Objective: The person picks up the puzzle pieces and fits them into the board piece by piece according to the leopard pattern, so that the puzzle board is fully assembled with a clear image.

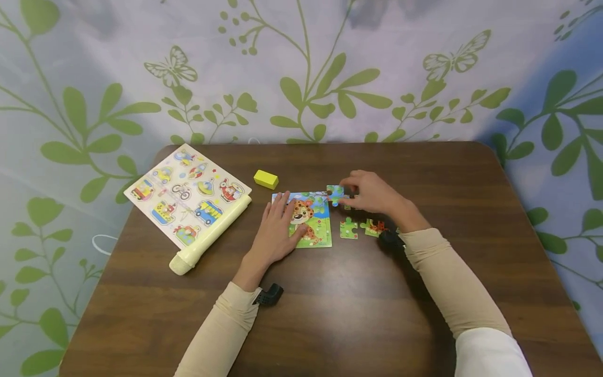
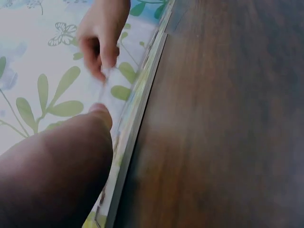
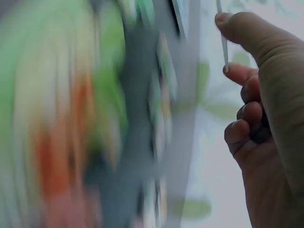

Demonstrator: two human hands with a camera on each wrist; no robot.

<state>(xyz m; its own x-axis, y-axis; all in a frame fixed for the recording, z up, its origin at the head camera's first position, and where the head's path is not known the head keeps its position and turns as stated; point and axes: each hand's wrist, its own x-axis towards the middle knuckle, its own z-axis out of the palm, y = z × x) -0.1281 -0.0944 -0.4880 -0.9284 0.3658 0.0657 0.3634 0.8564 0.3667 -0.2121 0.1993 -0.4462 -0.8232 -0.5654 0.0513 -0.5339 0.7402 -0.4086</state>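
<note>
My left hand lies with straight fingers across the left part of a jigsaw puzzle showing a spotted leopard cub on grass. In the left wrist view the puzzle's edge runs beside the thumb. Just off the puzzle's upper right corner, my right hand pinches a blue puzzle piece between thumb and finger. The right wrist view shows that piece edge-on. Nearer me lie a green loose piece and an orange-and-green one. Other pieces are partly hidden under the right hand.
A yellow block stands behind the puzzle. To the left, a white board with vehicle pictures lies tilted, a pale yellow microphone-shaped tube along its near edge. The brown table ends at a leaf-patterned backdrop.
</note>
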